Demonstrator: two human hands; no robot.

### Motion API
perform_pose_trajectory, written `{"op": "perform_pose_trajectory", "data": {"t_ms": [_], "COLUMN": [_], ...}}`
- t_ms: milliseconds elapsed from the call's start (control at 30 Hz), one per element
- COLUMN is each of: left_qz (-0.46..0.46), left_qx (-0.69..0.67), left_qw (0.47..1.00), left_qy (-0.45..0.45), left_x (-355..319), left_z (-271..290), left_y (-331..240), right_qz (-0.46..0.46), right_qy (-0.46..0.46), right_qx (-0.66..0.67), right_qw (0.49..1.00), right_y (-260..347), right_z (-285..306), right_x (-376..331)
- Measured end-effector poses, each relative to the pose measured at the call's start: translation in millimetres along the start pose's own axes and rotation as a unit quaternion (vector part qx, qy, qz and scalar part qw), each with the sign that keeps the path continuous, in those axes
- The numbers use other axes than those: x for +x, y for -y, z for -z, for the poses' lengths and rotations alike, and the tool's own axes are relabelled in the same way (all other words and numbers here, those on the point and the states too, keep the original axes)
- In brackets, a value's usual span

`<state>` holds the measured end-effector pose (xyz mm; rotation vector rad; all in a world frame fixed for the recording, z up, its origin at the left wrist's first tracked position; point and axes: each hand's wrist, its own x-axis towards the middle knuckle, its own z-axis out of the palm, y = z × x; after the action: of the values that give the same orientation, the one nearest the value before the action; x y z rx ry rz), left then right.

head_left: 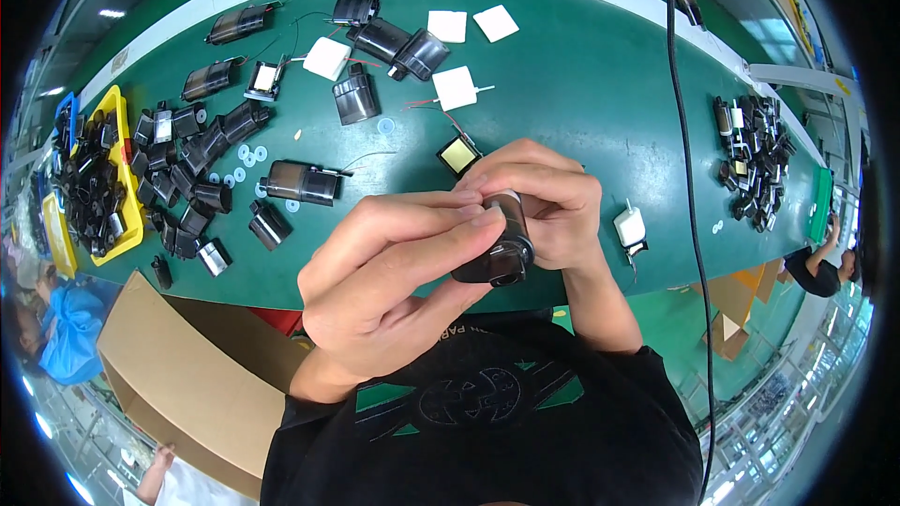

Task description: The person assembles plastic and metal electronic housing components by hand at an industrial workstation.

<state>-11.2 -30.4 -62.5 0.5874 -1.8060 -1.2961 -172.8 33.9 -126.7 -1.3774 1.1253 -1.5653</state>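
Note:
Just above the near edge of the green table, I hold a dark translucent plastic shell [511,258] with a spout-like end pointing toward me. My left hand [394,258] is closed round its left side, with the fingertips on top. My right hand [553,206] pinches the far end, and those fingers hide what is there. Just beyond my fingertips is a small black part with a yellow face [458,156] and red wires; I cannot tell whether it is attached to the shell. Past it lies a white square pad [455,88] with a thin stem.
A yellow bin [133,178] of black parts stands at the left, beside heaped dark shells [202,145]. A white block [629,225] lies to my right, and a black cable [689,159] crosses the table. More parts [755,159] are piled far right. A cardboard box [187,365] stands at lower left.

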Motion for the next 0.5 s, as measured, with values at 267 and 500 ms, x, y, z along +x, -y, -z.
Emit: {"op": "perform_pose_trajectory", "data": {"t_ms": [267, 500], "left_qz": [0.019, 0.029], "left_qx": [-0.035, -0.025], "left_qw": [0.999, 0.999], "left_qy": [0.012, 0.028], "left_x": [-0.6, 2.2], "left_z": [4.1, 7.2], "left_y": [-2.3, -3.4], "right_qz": [-0.01, -0.018], "right_qy": [-0.01, -0.017], "right_qx": [0.03, -0.015], "right_qw": [0.999, 1.0], "right_y": [5.2, 6.2], "right_z": [-0.1, -1.1], "right_x": [-0.2, 2.2]}}
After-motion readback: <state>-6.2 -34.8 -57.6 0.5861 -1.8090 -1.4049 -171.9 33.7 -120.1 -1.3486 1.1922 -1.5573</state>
